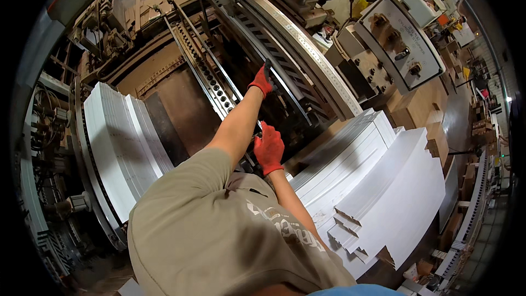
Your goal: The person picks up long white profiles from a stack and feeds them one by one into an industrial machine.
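My left hand (262,80), in a red glove with a dark palm side, reaches away over the machine with its fingers stretched against a long metal bar (289,96). Closer to my body, my right hand (269,149), also red-gloved, is curled closed at the end of a perforated metal rail (215,89). Whatever sits inside those fingers is hidden. Left of my arms stands a stack of white sheets (112,142) on the machine. To my right lies a larger pile of white cardboard sheets (383,186), with brown notched edges showing.
A tilted control panel (402,44) with knobs stands at the far right. Beside it, a curved steel beam (312,49) crosses the machine. Rollers and frame parts (101,27) fill the far left. Cardboard boxes (416,104) stand beyond the right pile.
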A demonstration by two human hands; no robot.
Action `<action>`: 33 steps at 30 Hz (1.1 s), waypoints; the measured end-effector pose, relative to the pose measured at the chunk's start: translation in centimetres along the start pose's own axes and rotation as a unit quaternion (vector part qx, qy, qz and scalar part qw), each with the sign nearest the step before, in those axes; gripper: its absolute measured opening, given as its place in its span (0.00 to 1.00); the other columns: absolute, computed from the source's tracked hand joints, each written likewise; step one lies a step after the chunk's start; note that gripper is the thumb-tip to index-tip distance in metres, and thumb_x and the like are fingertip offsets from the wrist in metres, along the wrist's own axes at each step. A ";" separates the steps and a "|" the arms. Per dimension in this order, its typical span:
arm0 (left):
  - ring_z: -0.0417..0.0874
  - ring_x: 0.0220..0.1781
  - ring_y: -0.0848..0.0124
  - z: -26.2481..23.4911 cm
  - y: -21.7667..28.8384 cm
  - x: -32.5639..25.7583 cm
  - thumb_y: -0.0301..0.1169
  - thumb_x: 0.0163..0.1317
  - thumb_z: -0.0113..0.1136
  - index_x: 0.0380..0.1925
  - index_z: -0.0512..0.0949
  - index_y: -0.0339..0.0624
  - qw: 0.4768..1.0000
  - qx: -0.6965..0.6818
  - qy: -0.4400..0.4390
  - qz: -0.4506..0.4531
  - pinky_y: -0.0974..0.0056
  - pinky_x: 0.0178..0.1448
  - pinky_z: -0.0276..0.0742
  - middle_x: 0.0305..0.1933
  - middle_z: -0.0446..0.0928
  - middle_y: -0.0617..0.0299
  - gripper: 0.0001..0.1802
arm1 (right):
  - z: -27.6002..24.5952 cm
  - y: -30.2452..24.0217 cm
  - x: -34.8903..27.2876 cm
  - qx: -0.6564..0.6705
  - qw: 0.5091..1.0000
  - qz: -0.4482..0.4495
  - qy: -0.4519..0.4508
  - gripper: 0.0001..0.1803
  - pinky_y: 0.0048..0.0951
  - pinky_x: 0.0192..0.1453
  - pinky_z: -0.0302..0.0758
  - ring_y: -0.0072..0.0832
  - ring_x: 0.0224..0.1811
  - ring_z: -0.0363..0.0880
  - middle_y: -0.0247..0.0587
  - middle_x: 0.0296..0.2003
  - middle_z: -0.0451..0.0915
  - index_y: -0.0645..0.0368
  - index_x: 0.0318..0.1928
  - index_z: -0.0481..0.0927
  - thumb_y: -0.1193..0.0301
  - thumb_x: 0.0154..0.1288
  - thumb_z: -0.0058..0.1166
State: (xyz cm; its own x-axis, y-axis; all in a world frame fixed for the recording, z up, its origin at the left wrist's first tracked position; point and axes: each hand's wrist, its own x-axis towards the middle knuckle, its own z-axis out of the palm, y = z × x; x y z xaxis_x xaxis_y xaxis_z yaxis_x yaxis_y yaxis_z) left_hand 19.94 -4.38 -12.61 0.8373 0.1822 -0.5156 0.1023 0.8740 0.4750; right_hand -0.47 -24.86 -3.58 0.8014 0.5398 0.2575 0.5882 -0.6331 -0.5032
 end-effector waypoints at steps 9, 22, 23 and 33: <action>0.53 0.75 0.46 -2.4 -1.5 5.0 0.67 0.57 0.55 0.71 0.59 0.58 0.996 -0.036 -0.083 -0.006 0.30 0.70 0.48 0.78 0.50 0.51 0.47 | 0.2 -0.4 -0.1 -0.042 0.999 0.016 -0.006 0.30 0.42 0.46 0.75 0.41 0.46 0.75 0.39 0.45 0.75 0.51 0.60 0.71 0.65 0.55 0.60; 0.70 0.52 0.55 -0.3 -0.7 0.8 0.69 0.56 0.55 0.63 0.69 0.49 0.999 0.038 0.037 -0.007 0.33 0.64 0.60 0.54 0.71 0.56 0.45 | 1.0 -1.7 -0.1 -0.007 0.999 0.041 0.021 0.26 0.43 0.48 0.74 0.43 0.46 0.76 0.42 0.44 0.78 0.54 0.55 0.75 0.67 0.54 0.61; 0.70 0.51 0.55 -0.4 -0.8 0.9 0.70 0.56 0.55 0.62 0.69 0.50 0.998 0.043 0.040 0.007 0.35 0.62 0.62 0.53 0.72 0.57 0.44 | 1.1 -1.8 0.0 -0.012 0.999 0.027 0.027 0.26 0.43 0.48 0.74 0.43 0.46 0.76 0.42 0.43 0.78 0.54 0.55 0.75 0.67 0.54 0.61; 0.71 0.53 0.59 -2.1 -2.3 3.2 0.69 0.56 0.55 0.55 0.73 0.53 0.999 0.042 0.008 0.016 0.44 0.56 0.63 0.54 0.74 0.61 0.38 | 1.6 -2.2 0.2 -0.020 0.998 0.045 0.037 0.25 0.42 0.49 0.75 0.45 0.46 0.77 0.43 0.43 0.79 0.55 0.53 0.76 0.67 0.52 0.63</action>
State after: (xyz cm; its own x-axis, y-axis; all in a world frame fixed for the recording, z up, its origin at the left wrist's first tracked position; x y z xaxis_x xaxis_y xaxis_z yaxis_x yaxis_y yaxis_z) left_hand 21.26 -4.87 -16.86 0.8322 0.2175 -0.5100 0.1211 0.8264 0.5500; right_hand -1.79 -22.54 -3.73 0.8558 0.4384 0.2747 0.5168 -0.6991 -0.4942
